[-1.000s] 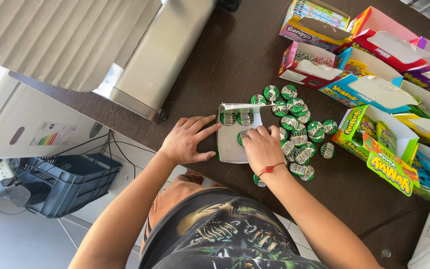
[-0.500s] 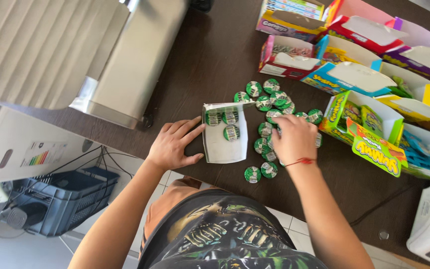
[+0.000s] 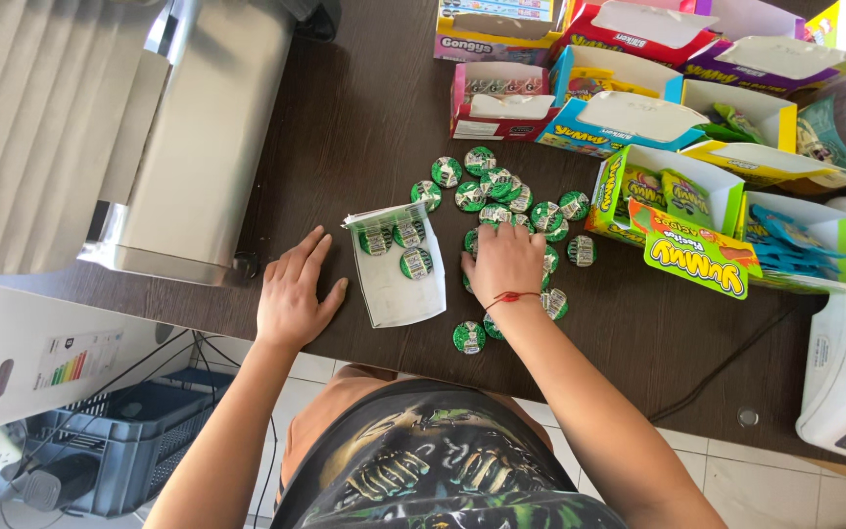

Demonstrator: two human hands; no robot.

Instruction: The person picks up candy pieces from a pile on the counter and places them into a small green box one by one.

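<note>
The shallow white cardboard tray (image 3: 399, 266) lies near the dark table's (image 3: 345, 127) front edge, long axis pointing away. Just left, left hand (image 3: 291, 294) rests flat, fingers released; just right, right hand (image 3: 503, 264) covers round green foil-lidded cups (image 3: 487, 186), grip unclear.

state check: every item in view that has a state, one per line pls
left hand: flat on the dark table, holds nothing
right hand: palm down on the green round packets
small white box: open, lying flat, three packets inside
green candy box: open, flap folded out
pink box: open
blue box: open
yellow box: open
</note>
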